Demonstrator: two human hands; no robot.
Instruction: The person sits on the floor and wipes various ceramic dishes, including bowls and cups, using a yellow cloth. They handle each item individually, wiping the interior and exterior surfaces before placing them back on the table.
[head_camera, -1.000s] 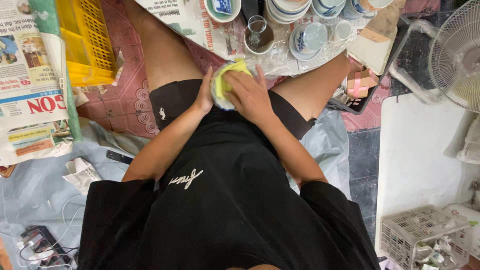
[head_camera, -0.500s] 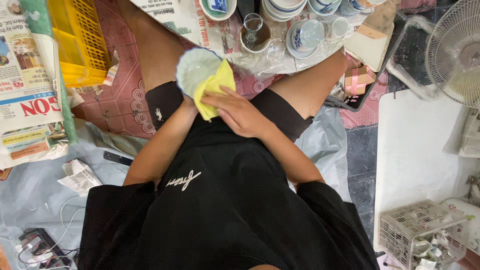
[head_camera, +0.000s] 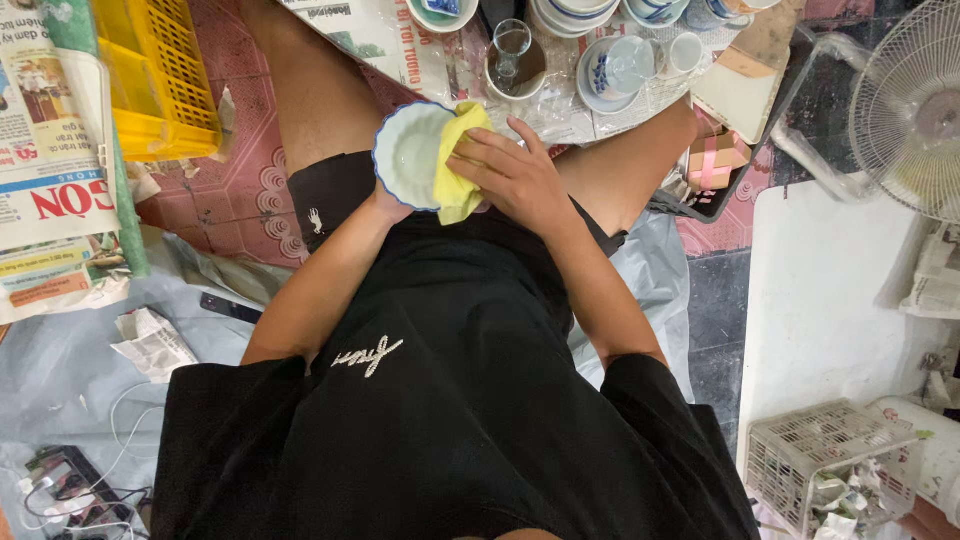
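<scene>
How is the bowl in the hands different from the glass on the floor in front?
The bowl is white with a blue wavy rim, while the glass is clear. The bowl is tilted on its side, held by the left hand and wiped with the yellow cloth by the right hand; the glass stands upright, untouched. Both are tableware.

The bowl (head_camera: 410, 152) now faces up more, yellow cloth (head_camera: 455, 165) shifted to its right rim.

A bowl (head_camera: 410, 152) sits over the lap, a cloth (head_camera: 455, 165) against its right side. Beyond it, dishes (head_camera: 610, 65) and a glass (head_camera: 512, 50) lie on the floor; a crate (head_camera: 150, 80) stands left, a fan (head_camera: 915, 105) right.
</scene>
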